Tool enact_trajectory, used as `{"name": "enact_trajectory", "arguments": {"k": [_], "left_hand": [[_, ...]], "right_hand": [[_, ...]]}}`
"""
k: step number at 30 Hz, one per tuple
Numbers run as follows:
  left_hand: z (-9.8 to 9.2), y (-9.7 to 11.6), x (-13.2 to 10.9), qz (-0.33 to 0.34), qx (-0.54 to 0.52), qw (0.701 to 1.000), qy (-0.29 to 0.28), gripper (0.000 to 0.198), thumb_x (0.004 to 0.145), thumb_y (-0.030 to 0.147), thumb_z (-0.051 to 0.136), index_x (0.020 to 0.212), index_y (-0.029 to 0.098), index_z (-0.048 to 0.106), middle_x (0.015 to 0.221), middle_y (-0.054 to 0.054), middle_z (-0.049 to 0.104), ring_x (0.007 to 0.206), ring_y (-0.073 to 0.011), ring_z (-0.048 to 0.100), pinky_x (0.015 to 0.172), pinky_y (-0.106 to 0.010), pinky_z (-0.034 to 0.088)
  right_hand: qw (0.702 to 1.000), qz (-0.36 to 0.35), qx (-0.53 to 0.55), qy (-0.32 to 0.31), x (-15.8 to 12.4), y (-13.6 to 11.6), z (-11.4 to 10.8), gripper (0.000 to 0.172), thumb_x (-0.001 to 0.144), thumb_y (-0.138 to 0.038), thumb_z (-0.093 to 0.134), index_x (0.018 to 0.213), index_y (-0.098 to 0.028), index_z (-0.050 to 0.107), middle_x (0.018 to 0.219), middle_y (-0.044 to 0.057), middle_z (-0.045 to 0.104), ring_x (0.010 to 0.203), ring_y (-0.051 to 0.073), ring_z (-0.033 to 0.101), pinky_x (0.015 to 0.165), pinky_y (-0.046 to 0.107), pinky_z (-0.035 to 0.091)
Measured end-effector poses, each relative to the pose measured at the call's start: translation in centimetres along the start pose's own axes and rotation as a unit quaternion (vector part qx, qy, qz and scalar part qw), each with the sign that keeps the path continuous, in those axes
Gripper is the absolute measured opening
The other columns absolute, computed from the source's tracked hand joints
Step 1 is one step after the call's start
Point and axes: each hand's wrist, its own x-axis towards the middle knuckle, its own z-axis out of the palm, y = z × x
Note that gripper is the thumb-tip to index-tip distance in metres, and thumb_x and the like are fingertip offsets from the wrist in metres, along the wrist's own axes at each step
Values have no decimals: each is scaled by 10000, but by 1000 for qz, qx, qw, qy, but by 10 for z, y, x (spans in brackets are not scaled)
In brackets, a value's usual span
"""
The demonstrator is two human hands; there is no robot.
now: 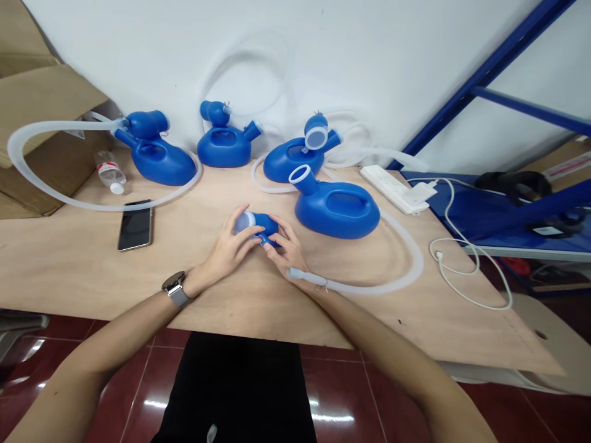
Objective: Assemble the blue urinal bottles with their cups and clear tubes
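My left hand [229, 248] and my right hand [287, 248] both grip a small blue plastic funnel piece [257, 223] with a pale translucent end, held just above the plywood table [184, 295]. A watch sits on my left wrist. The end of a translucent hose [397, 278] lies under my right wrist; it curves round to a blue urinal bottle [336, 208] with an open neck, right of my hands.
Three more blue bottles [157, 154] with hoses stand along the wall at the back. A phone [135, 224] and a small water bottle [109, 172] lie at left, cardboard boxes beyond. A white power strip [392, 187] and charger cable [462, 271] lie at right, beside blue shelving.
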Motion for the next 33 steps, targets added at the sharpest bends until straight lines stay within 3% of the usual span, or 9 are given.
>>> {"name": "enact_trajectory", "arguments": {"k": [3,10,18,20,23,26,28,31,33], "left_hand": [[0,2,-1,-30,-9,999,-13,209,1086,307,601,1205,248,763,1598,-141,409,1515,-343,469,1221,-591,503],[5,7,-3,-43,-13,999,-2,207,1087,266,571,1129,223,769,1590,-151,365,1533,-364,421,1241,-606,470],[17,10,-9,-63,-1,998,23,225,1082,243,558,1117,213,778,1500,-152,384,1452,-339,459,1207,-576,504],[15,10,-8,-73,1,997,20,238,1081,253,568,1209,226,766,1490,-149,393,1445,-332,474,1206,-574,516],[7,5,-5,-32,-1,999,-1,349,1079,262,587,1409,276,700,1557,-148,362,1506,-334,453,1241,-588,491],[-1,-5,-3,43,-2,998,-35,340,1041,294,681,1378,282,722,1662,-154,306,1580,-374,397,1268,-616,454],[-3,-15,-2,75,3,996,-47,322,1016,305,725,1337,279,738,1658,-162,365,1563,-376,433,1238,-617,487],[-4,-31,-1,88,25,995,-35,279,1048,262,664,1313,290,747,1564,-156,513,1479,-338,527,1178,-597,539],[-6,-43,1,44,45,998,-6,279,1072,264,613,1313,282,750,1520,-158,557,1435,-327,558,1178,-599,531]], "right_hand": [[1000,-1,-1,-7,0,-1,-1,294,1041,-478,602,953,-231,736,1628,127,569,1525,330,546,1272,551,476],[999,4,-14,-32,0,-2,0,269,1044,-471,559,988,-237,679,1675,131,519,1602,341,450,1300,576,429],[998,-11,-49,-27,-2,-6,2,252,1050,-449,521,950,-248,636,1638,130,566,1611,326,440,1293,568,443],[998,-15,-52,-26,-2,-7,1,251,1052,-443,515,949,-249,635,1628,127,578,1597,320,463,1283,558,458],[999,-11,-42,-14,1,-7,-1,273,1076,-451,486,990,-246,643,1619,129,585,1562,305,507,1281,543,461],[999,7,-31,-16,4,-7,-2,330,1102,-486,462,955,-251,640,1604,116,596,1559,303,507,1295,537,437],[999,23,-23,-17,6,-5,-2,373,1109,-519,461,917,-251,634,1600,113,594,1561,309,500,1298,536,428],[999,46,-13,7,9,0,-1,357,1117,-528,452,1147,-238,657,1648,147,523,1589,301,455,1311,538,402],[998,54,-29,21,10,7,-2,417,1111,-498,462,1405,-223,571,1676,178,462,1616,295,405,1330,551,365]]}}
